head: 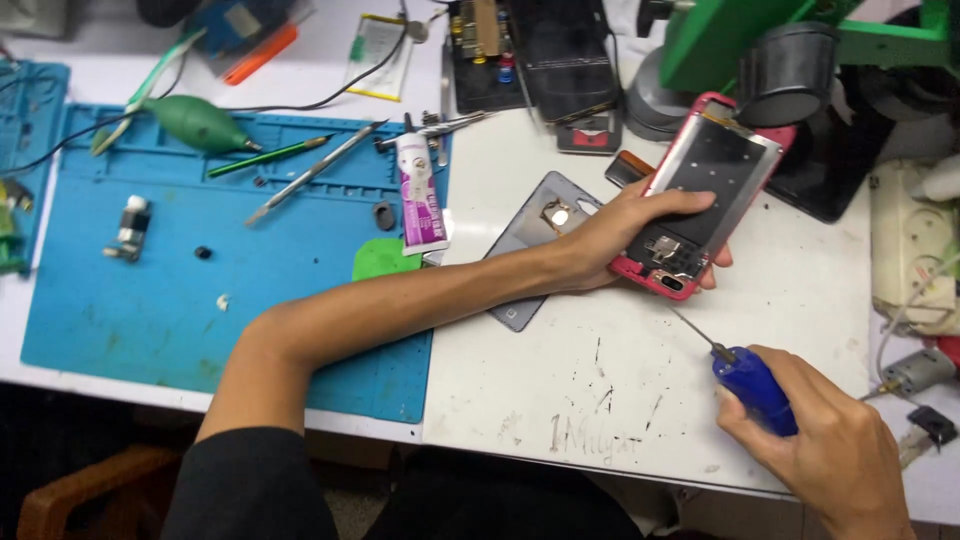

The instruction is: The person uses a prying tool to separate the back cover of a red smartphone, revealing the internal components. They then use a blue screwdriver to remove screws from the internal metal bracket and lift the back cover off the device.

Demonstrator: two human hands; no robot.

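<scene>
Here, the left hand (625, 235) grasps an opened pink phone (700, 195), tilted above the white table (560, 400), while the right hand (830, 440) clenches a blue screwdriver (750, 385), its tip near the phone's lower end.

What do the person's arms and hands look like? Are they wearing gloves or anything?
No gloves. Both hands, the left hand and the right hand, are bare, with no rings, watch or bracelet showing. The left forearm is bare too, up to a dark, black-looking sleeve that starts around the elbow. Of the right arm only the hand and wrist are in view, so its sleeve cannot be seen.
</scene>
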